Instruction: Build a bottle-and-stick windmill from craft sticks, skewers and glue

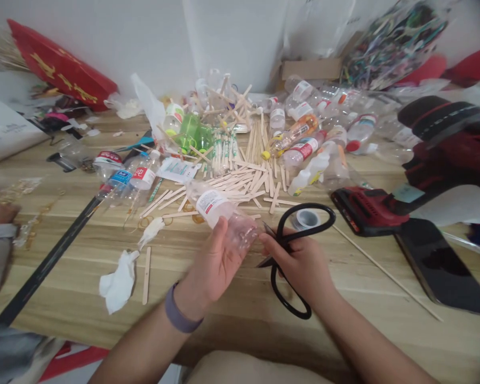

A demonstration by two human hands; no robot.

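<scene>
— Any words to call?
— None I can read! Here's my clear bottle (240,226), its white label (208,205) flashing a red patch and print too tiny for me!
— And that red banner (64,63)?
— Gold characters (66,82), big and bold, too blurred to name! Over left, white marks on a blue bottle label (121,177) and a red-and-white bottle label (143,176), neither one legible to me
</scene>
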